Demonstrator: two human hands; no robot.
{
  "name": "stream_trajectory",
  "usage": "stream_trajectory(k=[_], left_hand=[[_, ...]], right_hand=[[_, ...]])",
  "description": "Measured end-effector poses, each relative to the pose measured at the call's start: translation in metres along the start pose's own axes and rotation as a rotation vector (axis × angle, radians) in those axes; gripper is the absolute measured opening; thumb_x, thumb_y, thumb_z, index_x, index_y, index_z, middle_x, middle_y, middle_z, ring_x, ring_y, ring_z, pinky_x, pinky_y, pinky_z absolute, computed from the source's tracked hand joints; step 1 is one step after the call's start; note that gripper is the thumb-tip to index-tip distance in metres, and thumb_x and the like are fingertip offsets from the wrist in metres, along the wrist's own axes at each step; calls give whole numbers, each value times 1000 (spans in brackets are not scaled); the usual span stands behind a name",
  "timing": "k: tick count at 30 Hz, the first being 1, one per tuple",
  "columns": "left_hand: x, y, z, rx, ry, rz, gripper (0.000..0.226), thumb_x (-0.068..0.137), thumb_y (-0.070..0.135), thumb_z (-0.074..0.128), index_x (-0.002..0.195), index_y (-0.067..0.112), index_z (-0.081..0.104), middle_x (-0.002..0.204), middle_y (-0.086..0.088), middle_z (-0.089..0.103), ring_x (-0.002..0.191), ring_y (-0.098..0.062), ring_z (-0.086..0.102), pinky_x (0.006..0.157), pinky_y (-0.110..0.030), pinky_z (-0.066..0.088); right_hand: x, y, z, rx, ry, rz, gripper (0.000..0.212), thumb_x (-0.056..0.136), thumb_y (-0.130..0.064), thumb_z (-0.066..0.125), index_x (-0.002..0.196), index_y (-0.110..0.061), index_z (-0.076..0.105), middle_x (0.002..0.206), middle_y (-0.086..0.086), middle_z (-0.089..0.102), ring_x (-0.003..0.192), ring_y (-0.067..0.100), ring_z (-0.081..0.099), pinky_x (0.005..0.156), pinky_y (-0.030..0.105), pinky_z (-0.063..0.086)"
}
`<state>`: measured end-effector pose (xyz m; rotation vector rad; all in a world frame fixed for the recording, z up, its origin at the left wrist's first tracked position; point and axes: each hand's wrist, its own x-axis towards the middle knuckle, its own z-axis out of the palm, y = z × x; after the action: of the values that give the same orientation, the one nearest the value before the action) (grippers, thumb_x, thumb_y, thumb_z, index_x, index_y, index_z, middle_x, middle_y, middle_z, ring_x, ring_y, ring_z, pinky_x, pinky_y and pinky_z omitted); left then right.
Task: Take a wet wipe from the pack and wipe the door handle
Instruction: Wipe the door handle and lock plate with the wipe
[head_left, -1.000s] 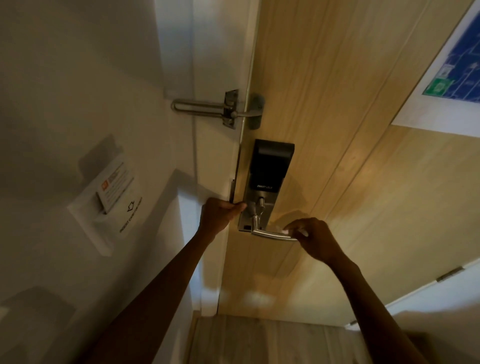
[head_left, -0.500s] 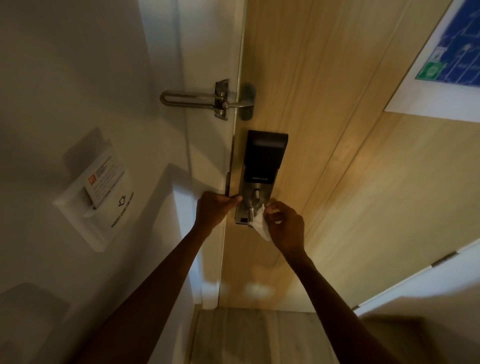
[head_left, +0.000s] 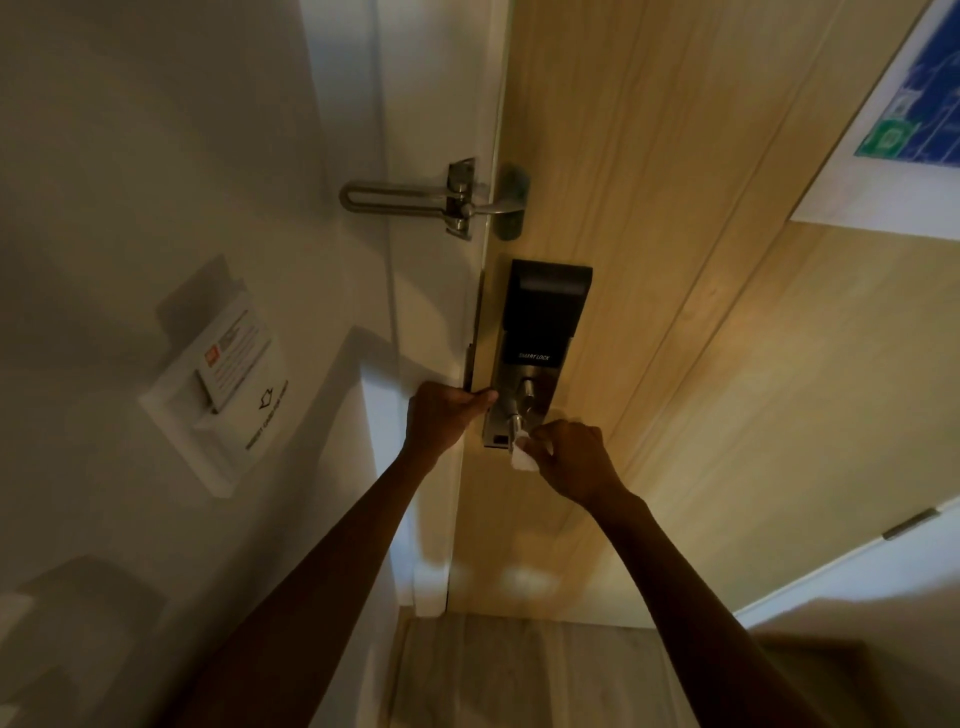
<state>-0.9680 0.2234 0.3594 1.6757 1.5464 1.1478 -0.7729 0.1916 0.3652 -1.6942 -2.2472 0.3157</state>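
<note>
A silver lever door handle (head_left: 519, 415) sits on a smart lock plate (head_left: 540, 332), black above and silver below, on a light wooden door (head_left: 675, 260). My right hand (head_left: 571, 457) is closed around a white wet wipe (head_left: 522, 460) and presses it on the handle near its pivot; most of the lever is hidden under the hand. My left hand (head_left: 441, 415) grips the door's edge just left of the lock plate, thumb on the plate. The wipe pack is out of view.
A metal swing-bar door guard (head_left: 441, 200) spans frame and door above the lock. A white key-card holder (head_left: 223, 374) with a card is on the left wall. An evacuation plan sign (head_left: 909, 104) hangs at the upper right. Wood-look floor (head_left: 519, 670) lies below.
My right hand slid left along the lever from its outer end to the pivot, with the wipe now showing below the fingers. My left hand stayed on the door's edge.
</note>
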Motion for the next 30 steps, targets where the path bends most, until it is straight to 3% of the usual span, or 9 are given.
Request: stream_trajectory(k=[5,12,19,22,26,30], left_hand=[[0,-5,1,-38,-2,-24,49,88,38,67,45,20,51,42,3,46,42,-10,47,56,-19,37],[2,-8,2,-19,-7,-17,49,89,38,65,46,19,53,41,4,47,39,-5,49,52,-7,36],[-2,-4,1,-69,-5,-32,48,88,38,66,47,17,54,45,-5,50,45,-16,50,54,-16,38],[-2,-5,2,-114,-25,-77,47,88,39,67,53,8,61,49,-11,53,49,-20,52,59,-27,41],[-3,-6,3,-128,-16,-117,52,87,41,67,63,-5,66,60,-25,63,54,-25,57,63,-29,44],[-3,-11,6,-186,-2,-155,45,82,46,70,72,2,73,68,-21,70,68,-32,68,69,-34,52]], right_hand=[[-3,22,-19,-53,-73,-7,36,89,-48,56,107,-19,69,110,5,70,99,24,64,88,33,43],[5,12,-7,-46,-141,-40,39,89,-44,58,116,-18,63,117,6,67,105,23,62,93,36,46],[12,14,-5,2,-248,1,49,89,-50,55,122,-14,59,124,12,60,110,29,58,95,42,44],[5,18,-7,-19,-256,-75,41,93,-44,50,122,-16,59,120,11,63,105,27,60,96,44,44],[-12,50,-24,41,-236,-118,28,94,-37,53,108,-16,63,101,6,68,87,20,64,82,39,52],[-25,74,-37,208,-147,-90,25,92,-26,59,108,-9,66,98,8,70,86,21,65,78,32,51]])
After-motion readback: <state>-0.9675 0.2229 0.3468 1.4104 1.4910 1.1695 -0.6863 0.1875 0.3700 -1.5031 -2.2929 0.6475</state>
